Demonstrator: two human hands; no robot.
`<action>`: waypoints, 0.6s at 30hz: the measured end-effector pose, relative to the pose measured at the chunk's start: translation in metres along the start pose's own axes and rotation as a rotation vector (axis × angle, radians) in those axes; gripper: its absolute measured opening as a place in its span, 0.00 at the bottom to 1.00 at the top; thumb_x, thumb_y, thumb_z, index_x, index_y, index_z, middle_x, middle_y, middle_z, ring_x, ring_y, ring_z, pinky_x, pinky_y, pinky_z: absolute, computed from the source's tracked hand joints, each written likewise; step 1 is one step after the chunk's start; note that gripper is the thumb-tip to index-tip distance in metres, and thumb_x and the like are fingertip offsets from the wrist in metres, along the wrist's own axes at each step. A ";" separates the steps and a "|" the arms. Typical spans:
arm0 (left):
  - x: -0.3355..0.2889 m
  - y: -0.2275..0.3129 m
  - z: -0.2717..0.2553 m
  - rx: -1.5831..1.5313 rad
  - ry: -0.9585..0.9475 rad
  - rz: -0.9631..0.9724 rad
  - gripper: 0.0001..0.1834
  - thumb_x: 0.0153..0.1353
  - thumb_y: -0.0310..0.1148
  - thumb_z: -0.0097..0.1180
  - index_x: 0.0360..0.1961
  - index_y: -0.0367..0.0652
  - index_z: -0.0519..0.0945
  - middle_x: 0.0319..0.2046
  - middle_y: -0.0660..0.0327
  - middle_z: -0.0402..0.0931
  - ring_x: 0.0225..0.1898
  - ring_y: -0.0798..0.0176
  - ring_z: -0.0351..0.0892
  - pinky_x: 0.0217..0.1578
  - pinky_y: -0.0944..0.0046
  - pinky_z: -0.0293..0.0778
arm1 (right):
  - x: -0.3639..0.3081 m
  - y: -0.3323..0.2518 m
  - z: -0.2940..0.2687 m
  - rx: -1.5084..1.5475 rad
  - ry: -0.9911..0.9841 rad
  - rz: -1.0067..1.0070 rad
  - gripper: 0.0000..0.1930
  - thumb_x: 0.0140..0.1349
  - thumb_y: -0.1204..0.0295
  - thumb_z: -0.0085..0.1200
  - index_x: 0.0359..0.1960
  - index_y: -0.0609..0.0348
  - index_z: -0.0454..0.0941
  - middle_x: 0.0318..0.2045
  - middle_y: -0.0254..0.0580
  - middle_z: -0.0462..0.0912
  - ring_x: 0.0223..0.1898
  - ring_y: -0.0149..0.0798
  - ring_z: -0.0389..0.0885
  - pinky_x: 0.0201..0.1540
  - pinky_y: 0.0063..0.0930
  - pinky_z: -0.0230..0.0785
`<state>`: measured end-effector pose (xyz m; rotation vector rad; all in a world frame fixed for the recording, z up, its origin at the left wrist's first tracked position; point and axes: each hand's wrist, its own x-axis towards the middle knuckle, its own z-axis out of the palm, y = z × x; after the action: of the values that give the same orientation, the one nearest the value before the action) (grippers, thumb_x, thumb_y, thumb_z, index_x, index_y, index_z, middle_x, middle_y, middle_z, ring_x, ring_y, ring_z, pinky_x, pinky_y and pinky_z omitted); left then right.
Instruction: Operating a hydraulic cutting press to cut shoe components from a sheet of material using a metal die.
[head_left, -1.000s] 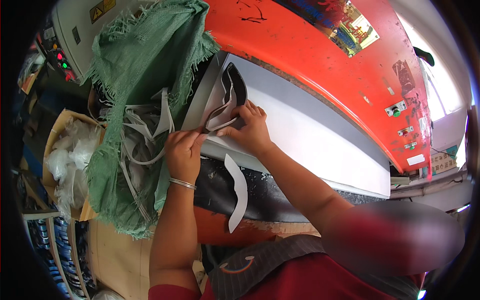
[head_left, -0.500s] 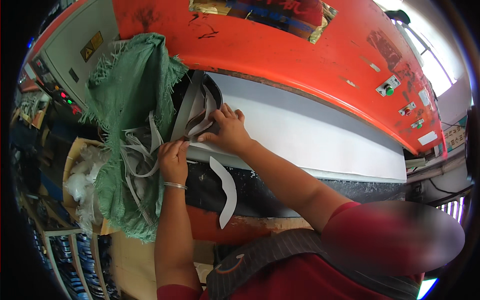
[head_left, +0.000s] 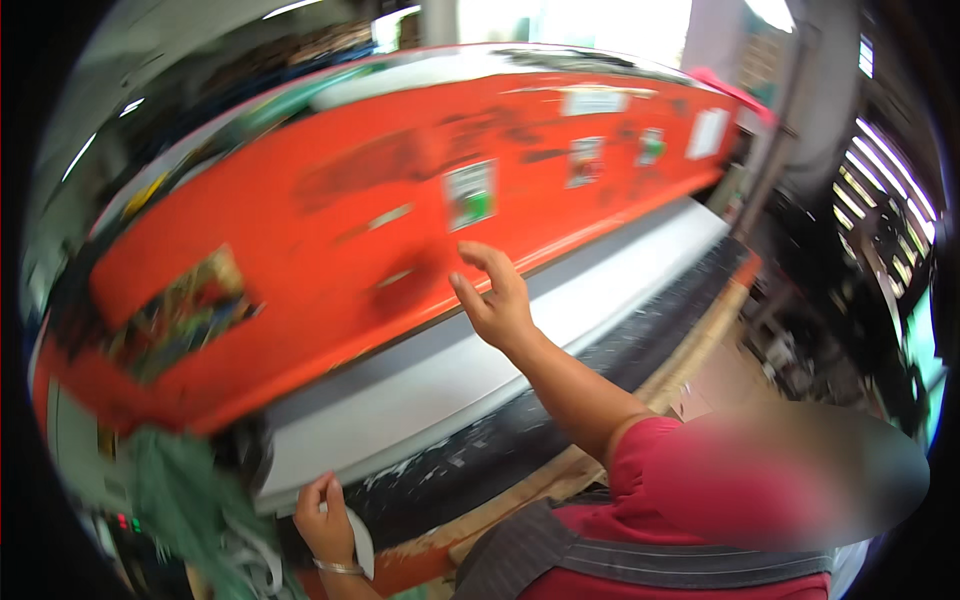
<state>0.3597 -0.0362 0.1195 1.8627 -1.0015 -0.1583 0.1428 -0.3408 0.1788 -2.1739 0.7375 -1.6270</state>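
My right hand is raised in front of the red machine, below a green push button. Its thumb and forefinger are apart, and it holds nothing. Low on the left, my left hand, with a bracelet at the wrist, rests by the front edge of the white board. The fingers there are bent and pressed together, with nothing visible in them. A curved white strip lies beside that hand, partly hidden behind it.
Green sacking with white scraps hangs at the lower left. A dark ledge runs along the board's front. More small buttons sit on the machine's right part. Dark equipment stands on the right.
The view has swung to the right. My right hand has left the grey-white strips at the board's left end and risen toward the buttons. My left hand has come away from those strips.
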 end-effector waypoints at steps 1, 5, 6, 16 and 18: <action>0.000 0.017 0.015 -0.061 -0.074 -0.013 0.09 0.60 0.29 0.57 0.37 0.35 0.83 0.32 0.53 0.81 0.33 0.58 0.80 0.38 0.62 0.75 | 0.012 0.015 -0.025 -0.111 0.173 -0.015 0.22 0.59 0.68 0.61 0.53 0.60 0.72 0.50 0.51 0.76 0.53 0.52 0.73 0.55 0.41 0.66; 0.019 0.113 0.079 -0.046 -0.386 0.238 0.09 0.58 0.30 0.59 0.37 0.38 0.83 0.34 0.52 0.82 0.37 0.53 0.82 0.40 0.61 0.75 | 0.062 0.070 -0.131 -0.566 0.500 -0.093 0.26 0.57 0.72 0.58 0.58 0.57 0.67 0.56 0.57 0.69 0.56 0.57 0.67 0.60 0.46 0.59; 0.024 0.132 0.094 -0.066 -0.444 0.305 0.09 0.58 0.32 0.59 0.37 0.39 0.83 0.35 0.52 0.82 0.38 0.52 0.82 0.41 0.60 0.75 | 0.070 0.080 -0.149 -0.622 0.515 -0.053 0.26 0.57 0.72 0.58 0.58 0.55 0.68 0.56 0.57 0.69 0.55 0.57 0.67 0.60 0.47 0.59; 0.086 0.269 0.208 -0.103 -0.567 0.711 0.15 0.63 0.43 0.51 0.34 0.44 0.83 0.32 0.52 0.81 0.37 0.47 0.80 0.38 0.51 0.74 | 0.121 0.157 -0.260 -0.324 0.271 0.084 0.16 0.63 0.60 0.59 0.41 0.62 0.80 0.39 0.40 0.81 0.38 0.32 0.79 0.43 0.27 0.71; 0.100 0.290 0.214 -0.006 -0.423 0.712 0.18 0.63 0.45 0.50 0.26 0.44 0.83 0.23 0.50 0.79 0.29 0.43 0.79 0.33 0.47 0.74 | 0.142 0.198 -0.292 -0.471 0.442 -0.031 0.22 0.67 0.57 0.51 0.49 0.66 0.76 0.47 0.50 0.79 0.50 0.45 0.76 0.55 0.34 0.66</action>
<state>0.1526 -0.3074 0.2720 1.3849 -1.8894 -0.1255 -0.1461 -0.5707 0.2684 -2.1312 1.3343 -2.1600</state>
